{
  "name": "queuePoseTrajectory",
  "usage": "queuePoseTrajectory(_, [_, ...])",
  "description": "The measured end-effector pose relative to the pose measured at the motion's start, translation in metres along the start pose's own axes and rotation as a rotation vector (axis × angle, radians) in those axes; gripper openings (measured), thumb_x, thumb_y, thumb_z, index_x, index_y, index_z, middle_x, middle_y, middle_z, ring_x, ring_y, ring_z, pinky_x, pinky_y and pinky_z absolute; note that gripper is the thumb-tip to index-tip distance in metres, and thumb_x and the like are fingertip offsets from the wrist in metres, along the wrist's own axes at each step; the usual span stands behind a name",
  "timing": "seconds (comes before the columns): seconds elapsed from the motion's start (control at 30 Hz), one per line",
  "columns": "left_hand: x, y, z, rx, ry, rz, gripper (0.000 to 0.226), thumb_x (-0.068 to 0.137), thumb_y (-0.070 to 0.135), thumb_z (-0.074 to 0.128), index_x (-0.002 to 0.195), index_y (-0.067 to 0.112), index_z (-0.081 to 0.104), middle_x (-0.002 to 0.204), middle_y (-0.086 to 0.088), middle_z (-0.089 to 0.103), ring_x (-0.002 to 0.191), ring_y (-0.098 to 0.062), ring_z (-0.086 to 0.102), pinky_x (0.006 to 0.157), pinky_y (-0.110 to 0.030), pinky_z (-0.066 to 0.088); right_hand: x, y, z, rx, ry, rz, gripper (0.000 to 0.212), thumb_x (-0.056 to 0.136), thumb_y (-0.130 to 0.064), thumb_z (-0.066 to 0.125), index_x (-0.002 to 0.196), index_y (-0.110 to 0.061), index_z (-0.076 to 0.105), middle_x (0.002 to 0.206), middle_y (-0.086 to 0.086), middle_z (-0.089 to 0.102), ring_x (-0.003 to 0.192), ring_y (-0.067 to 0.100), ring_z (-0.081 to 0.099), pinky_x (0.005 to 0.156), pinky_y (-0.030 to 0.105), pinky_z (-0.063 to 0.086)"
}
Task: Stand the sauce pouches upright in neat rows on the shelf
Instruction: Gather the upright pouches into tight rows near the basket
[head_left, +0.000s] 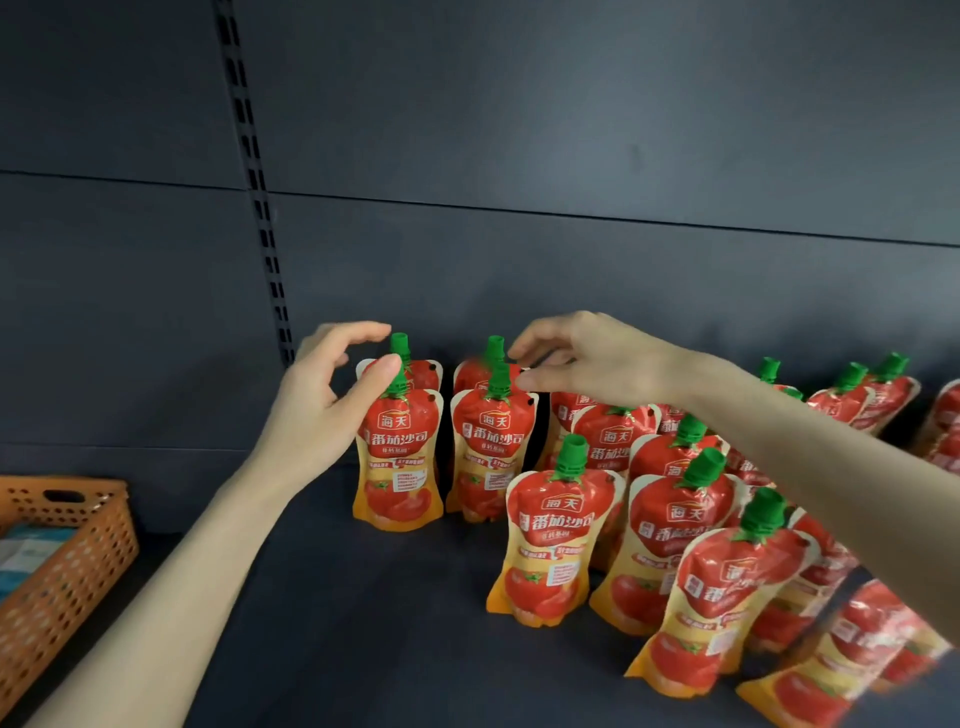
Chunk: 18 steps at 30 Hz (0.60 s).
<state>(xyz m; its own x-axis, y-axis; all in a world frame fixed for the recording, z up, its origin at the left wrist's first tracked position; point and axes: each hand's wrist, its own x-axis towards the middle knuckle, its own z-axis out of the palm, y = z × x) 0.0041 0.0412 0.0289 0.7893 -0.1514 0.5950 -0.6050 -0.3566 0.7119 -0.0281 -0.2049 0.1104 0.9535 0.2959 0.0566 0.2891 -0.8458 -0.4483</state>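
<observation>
Can't really make out the lower-right sauce pouches (852, 654): smeared, cut by the frame edge. Same with the orange perforated basket (67, 561) lower left, half cropped. Mid-frame, glossy waisted foil, ribbed green caps (571, 457), upright in rows on the dark matte shelf (363, 623). Then left grip (332, 400) released, thumb against the front-left pouch (397, 457) cap. Further right, right grip (587, 358) by blurred caps; can't tell if pinching. Behind, slotted metal upright (260, 208).
</observation>
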Motion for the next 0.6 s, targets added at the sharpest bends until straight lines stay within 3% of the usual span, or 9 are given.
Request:
queuePoseTrajectory(0.07, [-0.007,0.016,0.002,0.043,0.020,0.061,0.033,0.083,0.048,0.052,0.113,0.034,0.056,0.116,0.018,0.053,0.119,0.000,0.043,0.094,-0.009,0.033,-0.017,0.003,-0.007,0.032,0.052,0.000,0.025,0.086,-0.029,0.065,0.109,-0.020,0.063,0.108,-0.004,0.068,0.097,0.008,0.064,0.094,0.030,0.050])
queuePoseTrajectory(0.17, [-0.022,0.046,0.019,-0.018,-0.036,0.080,0.027,0.084,0.048,0.054,0.108,0.036,0.059,0.111,0.024,0.055,0.112,0.000,0.049,0.092,-0.019,0.039,-0.045,0.011,-0.016,0.087,0.086,0.007,0.016,0.085,-0.027,0.066,0.100,-0.021,0.067,0.098,-0.006,0.070,0.091,0.005,0.066,0.092,0.028,0.051])
queuePoseTrajectory(0.27, [-0.040,0.064,0.049,-0.116,-0.156,0.047,0.026,0.086,0.041,0.056,0.110,0.030,0.061,0.110,0.020,0.061,0.107,0.005,0.054,0.090,-0.013,0.041,-0.077,0.019,-0.021,0.103,0.089,0.010,0.013,0.084,-0.024,0.067,0.095,-0.018,0.070,0.093,-0.005,0.072,0.087,0.004,0.067,0.089,0.022,0.051])
queuePoseTrajectory(0.37, [-0.054,0.072,0.078,-0.188,-0.229,-0.016,0.033,0.084,0.040,0.056,0.114,0.027,0.059,0.111,0.017,0.063,0.107,0.003,0.056,0.091,-0.016,0.045,-0.104,0.032,-0.023,0.100,0.100,0.034,0.013,0.082,-0.025,0.070,0.093,-0.020,0.070,0.091,-0.007,0.072,0.084,0.001,0.067,0.086,0.018,0.051])
queuePoseTrajectory(0.6, [-0.078,0.090,0.113,-0.221,-0.200,-0.151,0.028,0.089,0.034,0.055,0.109,0.015,0.061,0.099,0.008,0.068,0.094,-0.002,0.064,0.079,-0.025,0.055,-0.129,0.055,-0.025,0.103,0.035,0.125,0.018,0.084,-0.024,0.069,0.100,-0.016,0.068,0.093,-0.006,0.071,0.088,0.005,0.066,0.089,0.024,0.051])
